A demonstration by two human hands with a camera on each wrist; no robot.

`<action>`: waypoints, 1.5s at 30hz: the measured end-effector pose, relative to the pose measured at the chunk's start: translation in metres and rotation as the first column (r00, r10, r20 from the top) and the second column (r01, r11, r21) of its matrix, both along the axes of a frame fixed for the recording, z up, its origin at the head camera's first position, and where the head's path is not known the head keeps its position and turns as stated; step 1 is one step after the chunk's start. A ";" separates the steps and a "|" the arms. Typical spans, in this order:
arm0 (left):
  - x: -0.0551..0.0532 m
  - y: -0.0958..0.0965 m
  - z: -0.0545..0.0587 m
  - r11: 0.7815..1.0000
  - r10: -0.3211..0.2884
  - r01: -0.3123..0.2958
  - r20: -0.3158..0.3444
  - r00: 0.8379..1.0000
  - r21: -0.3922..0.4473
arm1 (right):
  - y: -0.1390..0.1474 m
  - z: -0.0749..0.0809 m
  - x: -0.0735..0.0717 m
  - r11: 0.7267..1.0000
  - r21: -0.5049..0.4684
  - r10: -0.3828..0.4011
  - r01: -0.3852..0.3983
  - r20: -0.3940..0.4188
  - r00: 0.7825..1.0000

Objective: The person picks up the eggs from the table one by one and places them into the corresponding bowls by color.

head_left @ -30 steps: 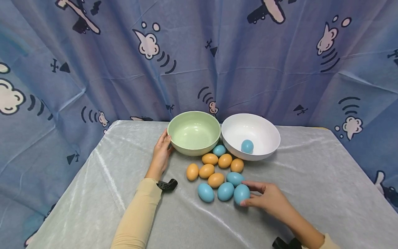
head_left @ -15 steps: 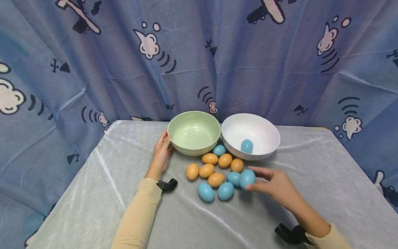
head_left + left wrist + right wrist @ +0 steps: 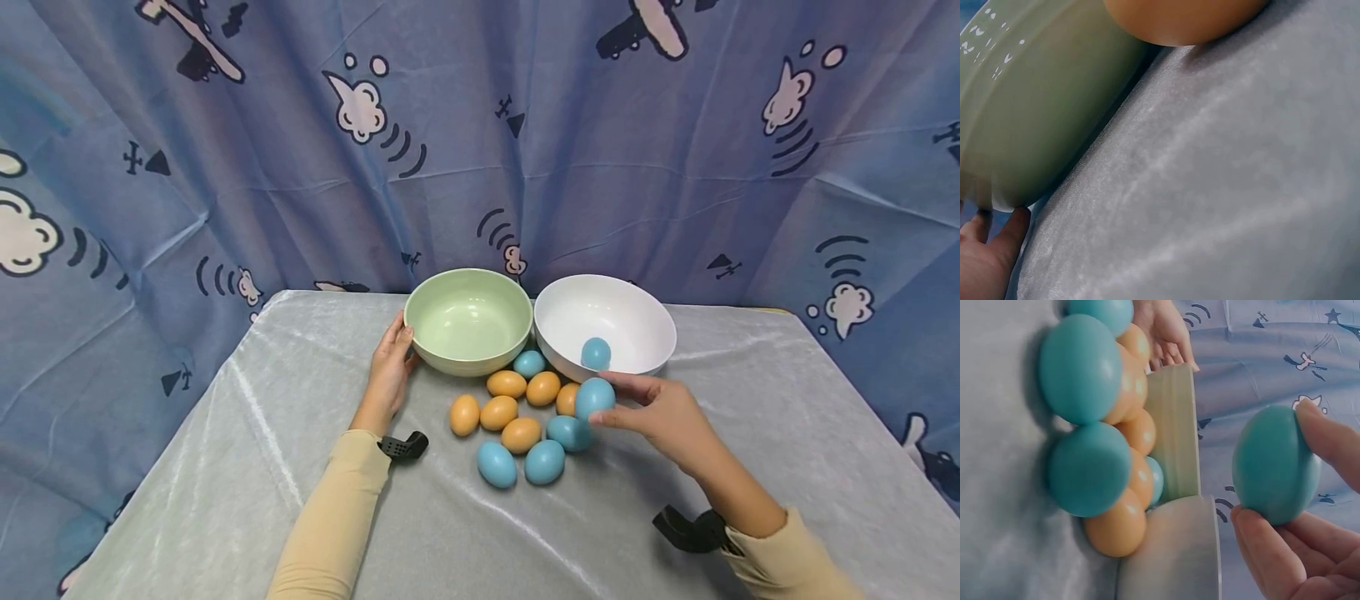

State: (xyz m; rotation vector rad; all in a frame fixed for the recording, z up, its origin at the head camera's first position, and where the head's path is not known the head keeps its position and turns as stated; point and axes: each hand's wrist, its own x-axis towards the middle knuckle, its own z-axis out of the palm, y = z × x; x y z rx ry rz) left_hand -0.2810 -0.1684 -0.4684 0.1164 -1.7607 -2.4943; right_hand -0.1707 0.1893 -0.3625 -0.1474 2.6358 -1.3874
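My right hand (image 3: pixel 667 421) pinches a blue egg (image 3: pixel 595 399) between thumb and fingertips, lifted over the other eggs near the front of the white bowl (image 3: pixel 645 325). Its whole smooth side shows in the right wrist view, the egg (image 3: pixel 1272 465) held off the cloth. Inside the white bowl lies another blue egg (image 3: pixel 596 353). At the left, my left hand (image 3: pixel 390 362) rests with its fingers against the outer wall of the green bowl (image 3: pixel 465 365). Fingertips (image 3: pixel 1019 215) touch that wall in the left wrist view. No egg shows inside the green bowl.
Several orange eggs (image 3: pixel 498 412) and blue eggs (image 3: pixel 544 462) lie grouped on the grey cloth (image 3: pixel 247 467) before the bowls. One blue egg (image 3: pixel 529 363) sits between the two bowls. A blue patterned curtain (image 3: pixel 450 125) hangs behind the table.
My right hand has lifted the blue egg from the front of the group and carried it away from me toward the white bowl. My left hand stays at the green bowl.
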 end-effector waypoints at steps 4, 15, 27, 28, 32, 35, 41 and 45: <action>0.000 0.000 -0.001 1.000 0.001 -0.001 0.000 1.000 0.003 | 0.000 0.006 -0.006 1.000 0.011 -0.020 0.020 -0.001 1.000; 0.000 -0.001 0.000 1.000 -0.002 0.002 0.010 1.000 -0.014 | 0.003 0.018 -0.019 0.999 0.004 -0.052 0.052 -0.006 0.999; -0.001 -0.002 -0.001 1.000 -0.007 0.007 0.018 1.000 -0.012 | 0.003 0.021 -0.036 0.998 -0.009 -0.058 0.058 0.001 0.998; 0.000 -0.002 0.000 1.000 -0.007 0.008 0.019 1.000 -0.010 | 0.003 0.021 -0.038 0.998 -0.007 -0.061 0.061 -0.001 0.998; 0.000 -0.002 0.001 1.000 -0.009 0.009 0.016 1.000 -0.012 | 0.003 0.023 -0.046 0.997 -0.008 -0.072 0.072 0.003 0.997; 0.000 -0.001 0.000 1.000 -0.004 0.004 0.012 1.000 -0.014 | 0.002 0.025 -0.051 0.997 -0.008 -0.078 0.079 0.015 0.997; 0.000 0.000 0.001 1.000 0.009 -0.009 0.004 1.000 -0.007 | 0.000 0.024 -0.061 0.997 -0.008 -0.078 0.078 0.000 0.997; 0.000 0.000 0.001 1.000 0.008 -0.008 -0.003 1.000 -0.005 | 0.000 0.023 -0.068 0.997 0.002 -0.079 0.079 -0.023 0.997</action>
